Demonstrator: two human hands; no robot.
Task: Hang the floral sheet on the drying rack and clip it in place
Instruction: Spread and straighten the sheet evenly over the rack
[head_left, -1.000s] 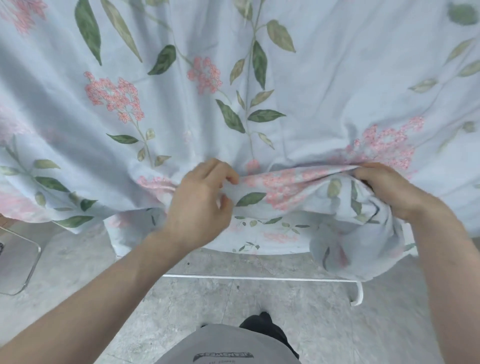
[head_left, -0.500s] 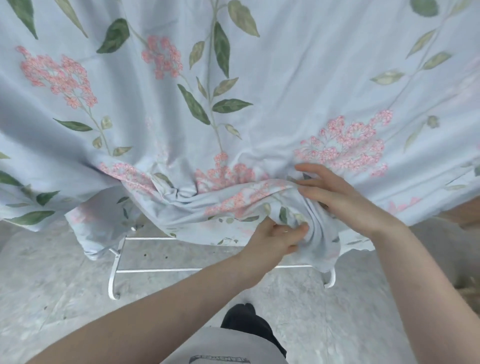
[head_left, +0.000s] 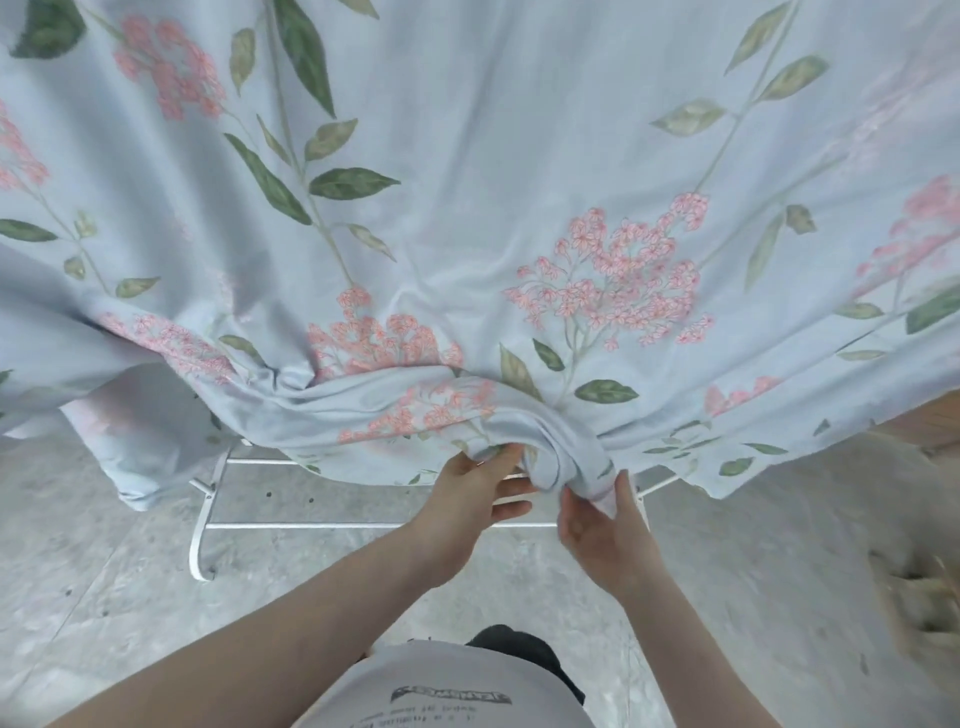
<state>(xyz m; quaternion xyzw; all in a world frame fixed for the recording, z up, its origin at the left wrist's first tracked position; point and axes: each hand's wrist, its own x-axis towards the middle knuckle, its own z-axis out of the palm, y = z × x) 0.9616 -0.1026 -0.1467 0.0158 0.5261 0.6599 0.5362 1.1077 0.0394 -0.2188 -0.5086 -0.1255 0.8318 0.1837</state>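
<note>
Left hand (head_left: 470, 488) has dropped under the bunched hem of the floral sheet (head_left: 467, 218), pinching it, while right hand (head_left: 605, 525) grips the fold beside it. Sheet's draped over the drying rack (head_left: 208, 499) now; no clips visible yet, so probably smoothing first.

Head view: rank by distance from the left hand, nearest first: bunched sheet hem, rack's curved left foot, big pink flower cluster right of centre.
From the left hand:
1. Bunched sheet hem: in its fingers, just right of it.
2. Big pink flower cluster: up and to the right on the floral sheet.
3. Rack's curved left foot: far left, on the floor.
</note>
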